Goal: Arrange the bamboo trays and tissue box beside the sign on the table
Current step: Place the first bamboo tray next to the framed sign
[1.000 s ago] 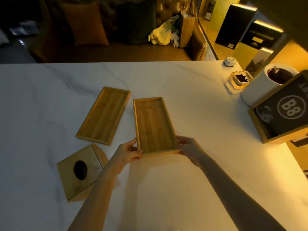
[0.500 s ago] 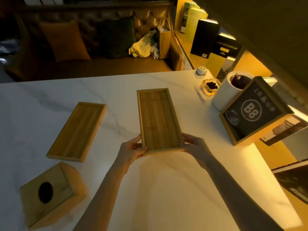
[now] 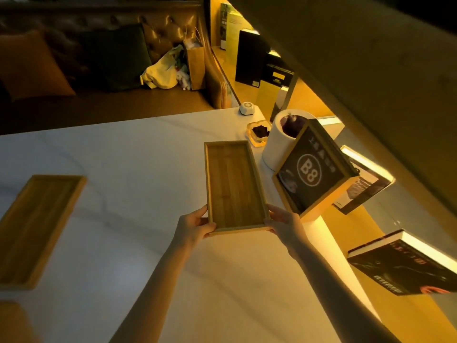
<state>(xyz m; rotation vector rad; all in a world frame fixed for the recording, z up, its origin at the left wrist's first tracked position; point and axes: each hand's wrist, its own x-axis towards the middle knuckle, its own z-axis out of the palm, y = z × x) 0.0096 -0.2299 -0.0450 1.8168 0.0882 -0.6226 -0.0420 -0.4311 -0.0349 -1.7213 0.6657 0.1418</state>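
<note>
I hold a long bamboo tray (image 3: 233,184) by its near end, my left hand (image 3: 195,227) on the left corner and my right hand (image 3: 284,222) on the right corner. The tray lies lengthwise just left of the wood-framed black "B8" sign (image 3: 312,169), close to it; I cannot tell whether it rests on the white marble table (image 3: 138,154). A second bamboo tray (image 3: 37,226) lies flat at the left. Only a corner of the bamboo tissue box (image 3: 10,320) shows at the bottom left edge.
Behind the sign stand a white cylindrical container (image 3: 282,139), a glass ashtray (image 3: 259,132) and a small white puck (image 3: 246,108) at the table's far right corner. Books on lit shelves (image 3: 405,266) lie to the right. A sofa with cushions and bags (image 3: 163,70) is beyond the table.
Both hands have carried the tray to the right, from beside the other tray to right next to the sign. The view has swung right, pushing the second tray and tissue box toward the left edge.
</note>
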